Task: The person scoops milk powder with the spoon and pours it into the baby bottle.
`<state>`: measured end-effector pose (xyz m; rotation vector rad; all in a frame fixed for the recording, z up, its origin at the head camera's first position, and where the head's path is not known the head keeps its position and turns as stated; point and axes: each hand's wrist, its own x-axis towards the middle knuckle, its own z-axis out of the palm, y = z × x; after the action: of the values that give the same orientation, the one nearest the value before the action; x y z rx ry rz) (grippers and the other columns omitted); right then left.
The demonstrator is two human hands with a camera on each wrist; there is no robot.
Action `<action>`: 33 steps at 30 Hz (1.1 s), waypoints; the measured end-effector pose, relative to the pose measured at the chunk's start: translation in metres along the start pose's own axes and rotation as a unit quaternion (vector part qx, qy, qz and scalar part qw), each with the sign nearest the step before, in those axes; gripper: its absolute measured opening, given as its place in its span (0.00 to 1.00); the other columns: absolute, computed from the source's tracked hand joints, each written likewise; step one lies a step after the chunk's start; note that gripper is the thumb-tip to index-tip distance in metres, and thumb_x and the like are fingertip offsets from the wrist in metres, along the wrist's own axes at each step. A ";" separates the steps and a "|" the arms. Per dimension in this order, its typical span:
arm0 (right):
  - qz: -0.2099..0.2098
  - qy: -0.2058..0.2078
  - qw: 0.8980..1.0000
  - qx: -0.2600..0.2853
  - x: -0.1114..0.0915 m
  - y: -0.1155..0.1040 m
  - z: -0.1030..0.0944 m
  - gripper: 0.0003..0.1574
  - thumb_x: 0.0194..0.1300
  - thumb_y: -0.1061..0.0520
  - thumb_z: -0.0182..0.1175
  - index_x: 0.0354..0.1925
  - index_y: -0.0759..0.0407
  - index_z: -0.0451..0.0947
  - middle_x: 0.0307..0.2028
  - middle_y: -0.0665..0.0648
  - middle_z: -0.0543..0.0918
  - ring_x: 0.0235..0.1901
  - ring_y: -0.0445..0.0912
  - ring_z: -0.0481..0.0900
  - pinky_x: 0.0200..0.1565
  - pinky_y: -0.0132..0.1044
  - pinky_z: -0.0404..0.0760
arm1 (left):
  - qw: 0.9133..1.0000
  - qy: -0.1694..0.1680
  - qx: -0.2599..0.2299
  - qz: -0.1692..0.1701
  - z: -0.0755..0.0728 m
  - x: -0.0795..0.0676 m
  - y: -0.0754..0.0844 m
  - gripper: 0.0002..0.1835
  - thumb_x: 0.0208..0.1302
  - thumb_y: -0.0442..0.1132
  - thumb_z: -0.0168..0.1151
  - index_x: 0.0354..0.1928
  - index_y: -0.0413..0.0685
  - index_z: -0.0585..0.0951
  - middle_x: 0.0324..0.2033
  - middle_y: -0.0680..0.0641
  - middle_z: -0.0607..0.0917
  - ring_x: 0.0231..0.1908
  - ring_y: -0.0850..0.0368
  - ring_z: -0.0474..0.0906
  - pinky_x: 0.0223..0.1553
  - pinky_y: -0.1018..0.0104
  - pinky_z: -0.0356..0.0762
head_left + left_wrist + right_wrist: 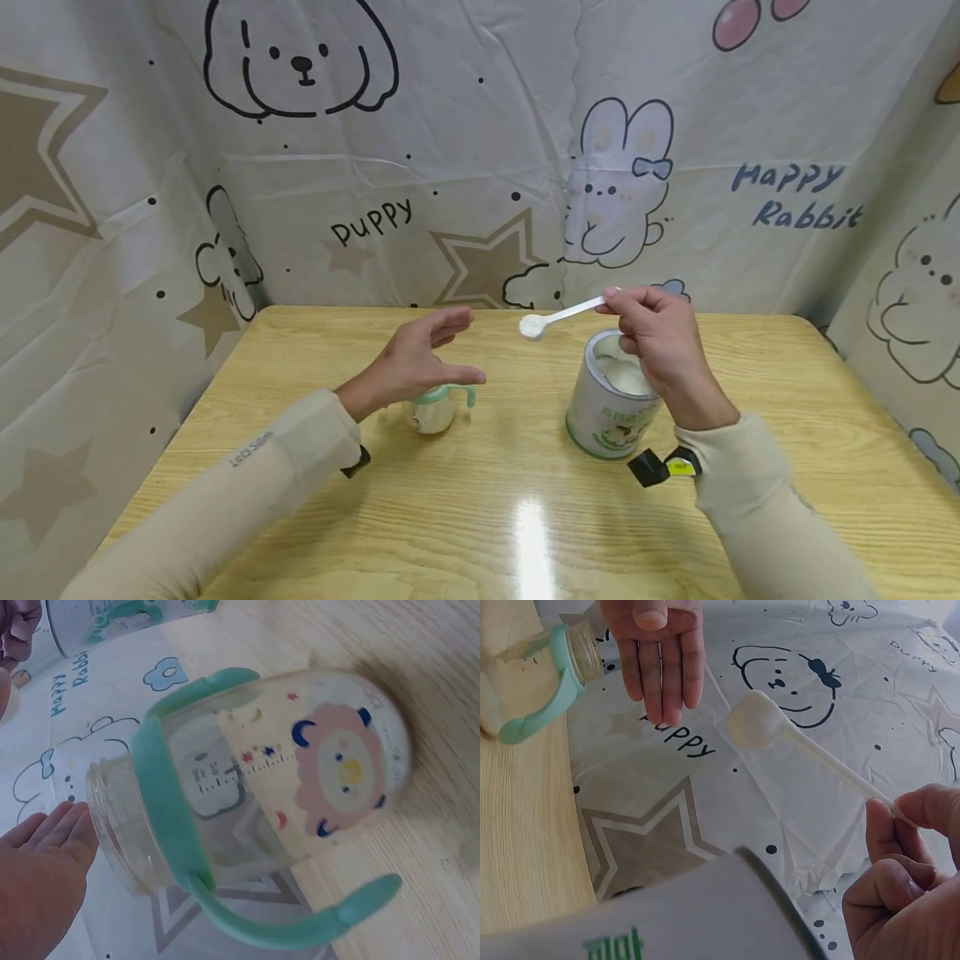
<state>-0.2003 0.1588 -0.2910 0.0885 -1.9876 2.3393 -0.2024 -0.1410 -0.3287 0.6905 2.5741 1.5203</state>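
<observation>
A white plastic measuring scoop is pinched by the end of its handle in my right hand. Its bowl is full of pale powder and points left. Beneath that hand stands a white milk powder can, its top uncovered and powder visible inside. My left hand hovers over the baby bottle, fingers straight and thumb apart, holding nothing. In the left wrist view the clear bottle has mint-green handles, a lidless neck and a cartoon animal print; pale contents fill its lower part.
The light wood table carries the bottle on the left and the can on the right. Behind it hangs a pale printed cloth with puppies, rabbits and stars, and similar cloth lines both sides.
</observation>
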 end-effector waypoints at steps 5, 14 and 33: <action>0.007 0.001 1.000 -0.008 0.001 0.000 0.009 0.12 0.70 0.59 0.63 0.27 0.54 0.81 0.27 0.47 0.86 0.18 0.36 0.60 0.19 0.23 0.62 | 1.000 0.003 0.002 -0.004 -0.006 -0.003 -0.004 0.45 0.51 0.38 0.80 0.71 0.40 0.67 0.68 0.43 0.71 0.68 0.49 0.67 0.69 0.58 0.66; 0.006 -0.005 1.000 -0.012 0.005 0.004 0.022 0.12 0.70 0.59 0.63 0.27 0.54 0.82 0.26 0.46 0.86 0.18 0.36 0.59 0.19 0.24 0.63 | 1.000 0.015 0.020 -0.004 -0.017 -0.012 -0.011 0.45 0.49 0.39 0.81 0.69 0.39 0.70 0.66 0.41 0.74 0.67 0.47 0.69 0.69 0.55 0.66; 0.013 -0.034 0.999 -0.017 0.006 0.015 0.052 0.14 0.70 0.61 0.62 0.25 0.54 0.80 0.27 0.47 0.86 0.18 0.36 0.58 0.19 0.25 0.60 | 0.997 0.004 0.049 -0.053 -0.025 -0.027 -0.030 0.47 0.48 0.42 0.82 0.70 0.40 0.69 0.62 0.42 0.78 0.65 0.42 0.71 0.65 0.46 0.69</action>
<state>-0.2075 0.1050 -0.2964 0.1428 -2.0705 2.3475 -0.1957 -0.1850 -0.3456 0.5484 2.6600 1.3773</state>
